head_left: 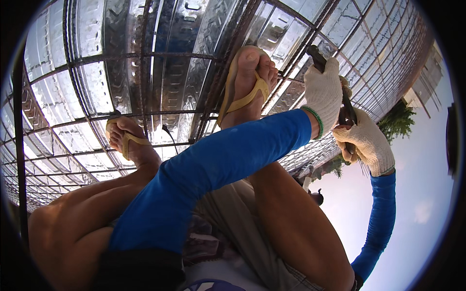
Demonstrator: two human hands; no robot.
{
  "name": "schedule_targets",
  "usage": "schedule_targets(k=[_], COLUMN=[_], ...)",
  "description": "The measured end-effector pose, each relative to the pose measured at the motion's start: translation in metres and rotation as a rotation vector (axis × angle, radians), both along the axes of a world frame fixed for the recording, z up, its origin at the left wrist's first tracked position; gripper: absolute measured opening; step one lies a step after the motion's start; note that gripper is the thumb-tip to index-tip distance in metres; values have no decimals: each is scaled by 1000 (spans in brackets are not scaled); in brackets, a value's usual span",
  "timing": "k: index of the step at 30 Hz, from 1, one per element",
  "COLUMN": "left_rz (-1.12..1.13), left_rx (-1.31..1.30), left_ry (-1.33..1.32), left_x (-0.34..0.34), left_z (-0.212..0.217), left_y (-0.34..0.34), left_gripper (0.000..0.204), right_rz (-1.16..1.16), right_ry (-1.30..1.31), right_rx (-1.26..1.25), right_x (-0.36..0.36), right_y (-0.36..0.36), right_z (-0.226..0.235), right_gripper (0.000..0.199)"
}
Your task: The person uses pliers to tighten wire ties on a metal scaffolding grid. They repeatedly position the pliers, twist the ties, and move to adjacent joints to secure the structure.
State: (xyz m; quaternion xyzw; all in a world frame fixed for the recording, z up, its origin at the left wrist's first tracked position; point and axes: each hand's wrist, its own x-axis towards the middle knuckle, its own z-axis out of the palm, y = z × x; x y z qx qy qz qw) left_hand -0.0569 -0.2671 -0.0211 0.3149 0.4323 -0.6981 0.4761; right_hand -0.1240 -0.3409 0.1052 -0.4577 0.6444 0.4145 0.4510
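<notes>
My left hand point(324, 89), in a cream knitted glove with a green cuff, reaches across to the right. It is closed around a dark bar-like tool point(316, 58), whose blunt end sticks out past the fingers. Just right of and below it is my right hand point(370, 143), in a matching glove with bare fingertips showing. Its fingers are curled around a dark metal hand tool point(347, 114) that looks like pliers. The tool's far end lies partly behind my left hand, so its jaws cannot be made out. Both hands are above the steel bar grid point(182, 55).
Shiny ribbed metal decking point(87, 34) lies beneath the grid. My feet, in yellow flip-flops point(242, 103), stand on it, knees bent. A dark upright bar point(20, 145) is at the far left. Beyond the right edge are a green tree point(398, 120), a building point(427, 80) and sky.
</notes>
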Motion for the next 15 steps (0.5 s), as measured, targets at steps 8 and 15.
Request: schedule_targets(k=[8,15], left_rz=[-169,-219], left_rx=[99,-67], left_ry=[-132,-157], left_x=[-20,13], left_z=[6,15], left_y=[-16,26], left_gripper=[40,50], right_rz=[1377,-75], right_ry=[-262,6], right_rx=[-637,-62], right_x=[-37,4], right_y=[37,15], right_z=[-22,-4], right_gripper=[40,21])
